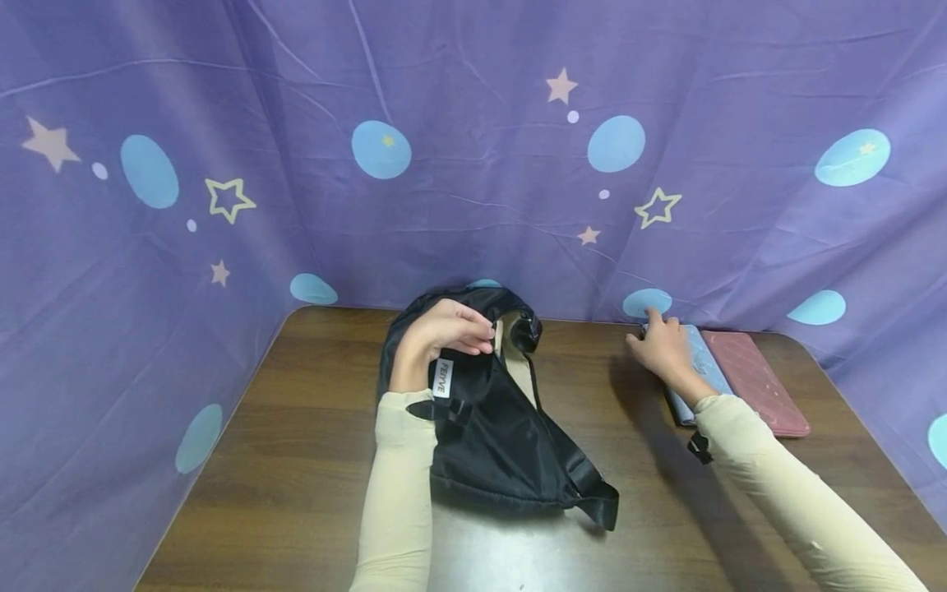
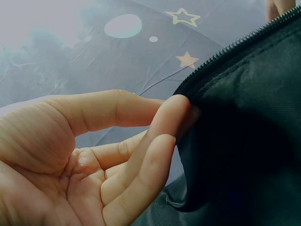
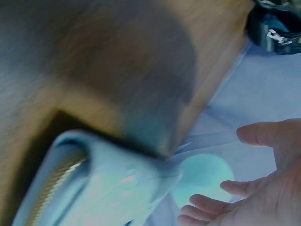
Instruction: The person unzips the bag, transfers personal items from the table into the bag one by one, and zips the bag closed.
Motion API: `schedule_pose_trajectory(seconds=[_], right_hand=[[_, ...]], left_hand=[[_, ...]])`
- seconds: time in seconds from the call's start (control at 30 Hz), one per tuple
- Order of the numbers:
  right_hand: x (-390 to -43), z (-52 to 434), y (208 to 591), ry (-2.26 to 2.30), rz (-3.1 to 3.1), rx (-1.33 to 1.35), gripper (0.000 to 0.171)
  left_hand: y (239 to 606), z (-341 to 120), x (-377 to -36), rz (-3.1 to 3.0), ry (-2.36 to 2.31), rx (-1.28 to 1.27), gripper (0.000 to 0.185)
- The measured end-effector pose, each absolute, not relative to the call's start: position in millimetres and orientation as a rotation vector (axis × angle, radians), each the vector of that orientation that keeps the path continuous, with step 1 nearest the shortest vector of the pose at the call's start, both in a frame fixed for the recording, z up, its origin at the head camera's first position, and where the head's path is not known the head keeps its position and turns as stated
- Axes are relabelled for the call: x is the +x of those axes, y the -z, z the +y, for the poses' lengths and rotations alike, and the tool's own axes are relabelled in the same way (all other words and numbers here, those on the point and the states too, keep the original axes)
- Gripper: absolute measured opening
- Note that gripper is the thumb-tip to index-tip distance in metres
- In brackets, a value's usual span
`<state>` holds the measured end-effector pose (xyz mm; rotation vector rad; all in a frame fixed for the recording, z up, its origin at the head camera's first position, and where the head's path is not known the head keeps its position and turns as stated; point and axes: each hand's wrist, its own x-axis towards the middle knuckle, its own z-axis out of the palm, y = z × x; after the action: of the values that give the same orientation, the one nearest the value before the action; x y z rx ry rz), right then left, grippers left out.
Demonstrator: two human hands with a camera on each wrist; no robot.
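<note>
A black zippered bag (image 1: 510, 448) with a white label and pale lining lies in the middle of the wooden table, its mouth gaping to the right. My left hand (image 1: 447, 327) pinches the edge of that mouth between thumb and fingers; the left wrist view shows the zipper teeth (image 2: 235, 47) running up from the fingertips. At the right, my right hand (image 1: 664, 349) reaches over the near-left side of a light blue wallet (image 1: 712, 362), fingers spread and holding nothing. In the right wrist view the blue wallet (image 3: 127, 183) shows a gold zipper, apart from the fingers.
Right beside the blue wallet lies a pink quilted wallet (image 1: 762, 386). A black strap (image 1: 601, 501) sticks out from the bag's near right corner. Purple patterned cloth (image 1: 473, 164) hangs along the table's back and sides.
</note>
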<state>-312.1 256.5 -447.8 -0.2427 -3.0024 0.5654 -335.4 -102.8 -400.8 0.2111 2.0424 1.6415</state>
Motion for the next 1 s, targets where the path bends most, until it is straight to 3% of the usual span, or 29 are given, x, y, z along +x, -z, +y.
schedule_pose_trajectory(seconds=[0.3,1.0], right_hand=[[-311,278,465,-0.603,-3.202,-0.446,0.081],[-303,306,476,-0.57,-3.132,-0.678,0.088]], left_hand=[[401,-101,-335,2.049,-1.647,0.208,0.031],[398,-99,-333,2.048,-1.643,0.223,0.031]])
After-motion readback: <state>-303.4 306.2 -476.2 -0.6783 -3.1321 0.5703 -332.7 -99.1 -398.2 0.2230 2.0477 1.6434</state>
